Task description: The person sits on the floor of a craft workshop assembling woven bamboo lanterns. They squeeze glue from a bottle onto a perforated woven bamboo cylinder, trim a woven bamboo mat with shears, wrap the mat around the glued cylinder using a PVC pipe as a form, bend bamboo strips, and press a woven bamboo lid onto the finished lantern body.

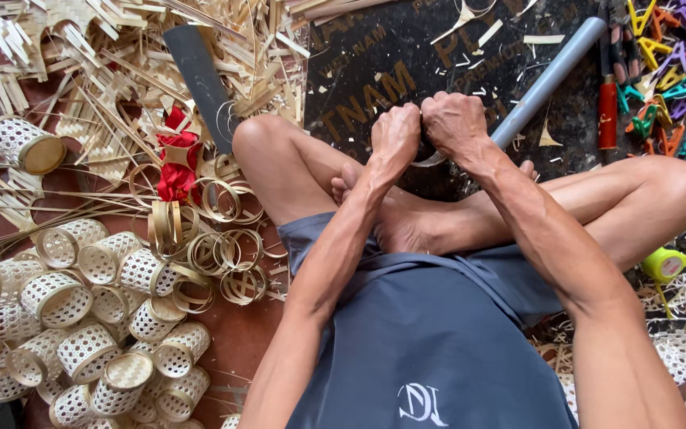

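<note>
The person sat cross-legged on a dark mat, knees wide, both fists meeting above the bare feet. To the left lay a heap of small woven baskets, then loose bamboo rings, and scattered bamboo offcuts around a broad dark blade. A grey pipe slanted away to the right, beside a red-handled tool and bright coloured pieces.

The left hand and right hand were both clenched, fingers curled tight and knuckles touching, gripping a thin pale bamboo strip. Only a short curved piece of it showed below the right fist, just above the feet; the rest was hidden inside the grip.

The strip looked light, springy and thin, likely to bend smoothly along its length but to split or kink if forced sharply. Its edges may be keen, so it seemed best held flat-sided, close on either side of the bend.
</note>
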The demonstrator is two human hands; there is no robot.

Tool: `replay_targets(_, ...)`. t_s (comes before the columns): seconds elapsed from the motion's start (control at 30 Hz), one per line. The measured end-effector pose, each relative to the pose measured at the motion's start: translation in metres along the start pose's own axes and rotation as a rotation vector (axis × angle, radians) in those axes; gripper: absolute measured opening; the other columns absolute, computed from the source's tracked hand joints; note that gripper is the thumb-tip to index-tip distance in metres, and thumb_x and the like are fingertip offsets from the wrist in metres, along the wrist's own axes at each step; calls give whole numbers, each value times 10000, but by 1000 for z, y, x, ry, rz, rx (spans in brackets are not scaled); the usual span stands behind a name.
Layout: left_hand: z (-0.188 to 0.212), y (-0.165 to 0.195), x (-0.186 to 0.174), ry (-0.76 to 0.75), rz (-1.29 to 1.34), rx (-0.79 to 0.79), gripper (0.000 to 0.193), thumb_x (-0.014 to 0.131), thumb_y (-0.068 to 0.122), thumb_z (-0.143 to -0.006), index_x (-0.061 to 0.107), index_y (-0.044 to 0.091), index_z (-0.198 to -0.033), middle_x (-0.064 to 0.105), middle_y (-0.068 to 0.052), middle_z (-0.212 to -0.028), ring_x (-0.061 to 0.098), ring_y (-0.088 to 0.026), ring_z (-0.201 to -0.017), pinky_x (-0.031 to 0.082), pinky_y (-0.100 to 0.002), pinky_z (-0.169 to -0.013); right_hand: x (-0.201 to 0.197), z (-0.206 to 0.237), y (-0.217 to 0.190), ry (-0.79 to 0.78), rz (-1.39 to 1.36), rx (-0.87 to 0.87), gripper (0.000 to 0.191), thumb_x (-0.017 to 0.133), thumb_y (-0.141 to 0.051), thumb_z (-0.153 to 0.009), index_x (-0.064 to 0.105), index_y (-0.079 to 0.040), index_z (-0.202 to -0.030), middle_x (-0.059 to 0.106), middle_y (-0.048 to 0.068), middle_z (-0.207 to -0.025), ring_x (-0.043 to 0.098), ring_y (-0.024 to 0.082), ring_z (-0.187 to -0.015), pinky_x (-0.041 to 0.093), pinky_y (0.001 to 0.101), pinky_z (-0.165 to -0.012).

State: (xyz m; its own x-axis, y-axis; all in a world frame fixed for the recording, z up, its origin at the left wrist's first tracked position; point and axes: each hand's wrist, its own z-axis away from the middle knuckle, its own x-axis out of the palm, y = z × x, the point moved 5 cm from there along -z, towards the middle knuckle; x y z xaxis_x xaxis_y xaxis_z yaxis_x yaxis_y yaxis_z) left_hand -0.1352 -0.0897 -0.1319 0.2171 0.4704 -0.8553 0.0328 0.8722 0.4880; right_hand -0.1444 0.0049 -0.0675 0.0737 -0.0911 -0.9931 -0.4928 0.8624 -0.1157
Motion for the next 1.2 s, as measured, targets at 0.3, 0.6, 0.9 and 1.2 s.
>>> replay_targets(0.3,-5,2,-6,14,-22,3,125,595,53,-885,704,-3,-860,737,-237,-864,748,-395,-823,608,-470,-663,-8,-4,7,8,-31,-45,109,605,-113,-892,674,-68,-820,721,143,-853,730,331,-749,571,448,-604)
replay_targets(0.6,-6,6,-9,0,-15,14,141,589,50,-881,713,-4,-841,732,-243,-857,746,-401,-821,605,-479,-664,-5,0,7,-4,24,-24,80,607,-106,-880,677,-72,-861,728,148,-855,741,314,-743,575,437,-611)
replay_targets(0.9,-11,0,-7,-60,78,-10,195,553,106,-978,704,-6,-929,733,-249,-921,732,-416,-862,585,-511,-723,-11,-1,14,-86,-147,62,198,695,-192,-881,650,-9,-940,721,173,-822,722,365,-754,555,488,-606)
replay_targets(1.2,41,-51,-37,-105,760,-267,469,815,209,-822,645,-18,-1195,727,-169,-930,721,-211,-791,623,-366,-629,23,77,45,-115,-1370,697,257,741,-141,-934,653,11,-1121,721,60,-902,713,137,-778,619,286,-638)
